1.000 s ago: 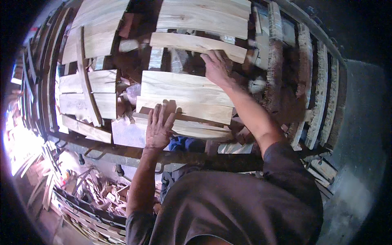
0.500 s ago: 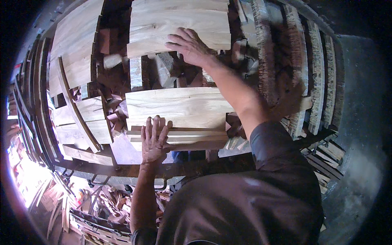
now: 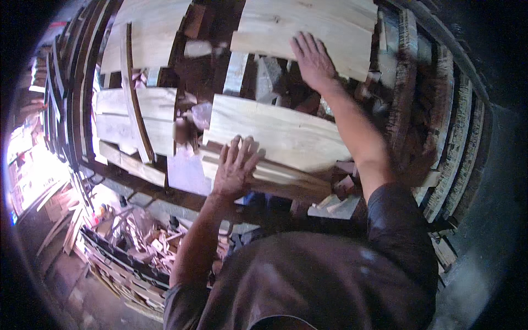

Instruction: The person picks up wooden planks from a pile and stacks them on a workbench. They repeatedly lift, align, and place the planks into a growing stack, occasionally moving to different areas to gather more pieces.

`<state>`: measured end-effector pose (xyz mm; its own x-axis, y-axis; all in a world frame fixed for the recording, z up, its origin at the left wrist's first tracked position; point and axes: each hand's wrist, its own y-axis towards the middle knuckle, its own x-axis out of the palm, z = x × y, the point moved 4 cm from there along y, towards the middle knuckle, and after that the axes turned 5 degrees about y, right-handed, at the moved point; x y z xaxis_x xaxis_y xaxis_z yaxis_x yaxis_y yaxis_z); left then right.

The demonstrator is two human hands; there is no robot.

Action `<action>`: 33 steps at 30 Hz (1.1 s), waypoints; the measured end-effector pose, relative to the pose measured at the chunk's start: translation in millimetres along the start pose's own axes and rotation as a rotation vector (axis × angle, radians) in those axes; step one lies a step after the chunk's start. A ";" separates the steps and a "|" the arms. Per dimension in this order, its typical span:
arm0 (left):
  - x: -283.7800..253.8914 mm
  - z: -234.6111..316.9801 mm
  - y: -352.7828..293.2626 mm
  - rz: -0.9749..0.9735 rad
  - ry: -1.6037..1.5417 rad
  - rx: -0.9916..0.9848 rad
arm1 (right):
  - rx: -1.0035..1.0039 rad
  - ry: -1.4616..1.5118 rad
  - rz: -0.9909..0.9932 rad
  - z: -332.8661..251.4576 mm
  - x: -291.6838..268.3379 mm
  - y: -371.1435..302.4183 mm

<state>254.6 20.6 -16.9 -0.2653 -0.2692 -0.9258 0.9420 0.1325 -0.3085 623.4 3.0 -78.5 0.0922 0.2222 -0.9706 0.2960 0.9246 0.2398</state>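
My left hand (image 3: 237, 168) lies with its fingers spread over the narrow wooden strips (image 3: 291, 179) stacked at the near side of the rack. Just beyond its fingertips is a pale, wide board (image 3: 275, 126) lying flat. Farther off, my right hand (image 3: 314, 61) reaches out with its fingers extended at the near edge of a group of pale boards (image 3: 313, 27). Its fingertips are on or just over that edge; contact cannot be made out. Neither hand is wrapped around anything.
More pale boards (image 3: 137, 118) lie at the left, with a thin dark-edged strip (image 3: 135, 99) across them. Rough-edged slats (image 3: 404, 71) run along the right. Offcuts (image 3: 269, 77) show in the gaps beneath. A bin of wood scraps (image 3: 148, 234) stands at the lower left.
The whole view has turned and shifted, so the boards appear tilted and farther right. Both hands stay flat and spread near the same boards.
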 end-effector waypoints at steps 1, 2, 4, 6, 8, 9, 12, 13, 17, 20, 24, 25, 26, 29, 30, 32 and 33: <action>-11.7 2.5 2.3 -0.096 -0.056 -0.012 | -0.004 -0.004 -0.036 0.8 1.6 -1.5; -11.0 2.1 2.6 -0.008 -0.070 -0.012 | -0.009 -0.009 -0.063 2.8 0.6 0.4; -11.2 2.4 -0.6 -0.027 -0.117 -0.032 | 0.008 0.060 -0.014 2.6 0.4 -4.1; -11.1 2.0 0.5 -0.062 -0.059 -0.043 | 0.011 -0.008 -0.006 2.2 0.8 -9.3; -7.4 1.6 -1.9 -0.037 -0.080 -0.036 | 0.008 -0.065 -0.027 2.9 -0.1 -5.1; -6.2 0.4 -2.9 -0.026 -0.094 -0.039 | 0.009 -0.095 -0.037 1.2 0.9 -2.0; -3.2 0.5 -2.5 0.022 -0.070 -0.025 | -0.013 -0.060 -0.020 5.0 1.3 -3.9; -4.1 1.2 -2.9 0.020 -0.088 -0.022 | -0.020 -0.070 -0.024 6.5 1.3 -4.2; -1.8 0.6 -8.7 0.084 -0.122 -0.030 | 0.069 0.112 -0.182 -22.5 -34.2 -0.7; -1.7 1.8 -9.0 0.099 -0.105 -0.022 | 0.231 0.688 -0.246 -55.7 -29.2 -36.7; -8.1 7.1 -16.5 0.102 -0.068 -0.057 | 0.457 0.874 -0.773 -80.2 -18.8 -82.1; -7.7 8.4 -16.2 0.194 -0.060 -0.045 | 0.502 0.878 -0.873 -79.4 -19.8 -86.3; -4.7 10.1 -18.9 0.213 -0.050 -0.061 | 0.508 0.883 -0.896 -80.1 -21.9 -87.0; 3.5 22.5 -25.8 0.216 0.034 -0.135 | 0.495 0.851 -0.936 -90.3 -42.3 -81.6; 6.8 27.5 -31.4 0.181 0.074 -0.160 | 0.471 0.811 -0.924 -92.8 -55.0 -79.9; 5.8 38.5 -40.7 0.107 0.155 -0.203 | 0.463 0.749 -0.819 -97.4 -69.8 -80.4; 2.2 41.2 -44.6 0.131 0.168 -0.206 | 0.474 0.725 -0.728 -97.7 -69.5 -83.6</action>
<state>220.5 -25.2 3.7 -0.1908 -0.0778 -0.9785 0.9135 0.3508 -0.2060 499.4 -59.5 -32.9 -0.7769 -0.0512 -0.6275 0.3988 0.7312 -0.5534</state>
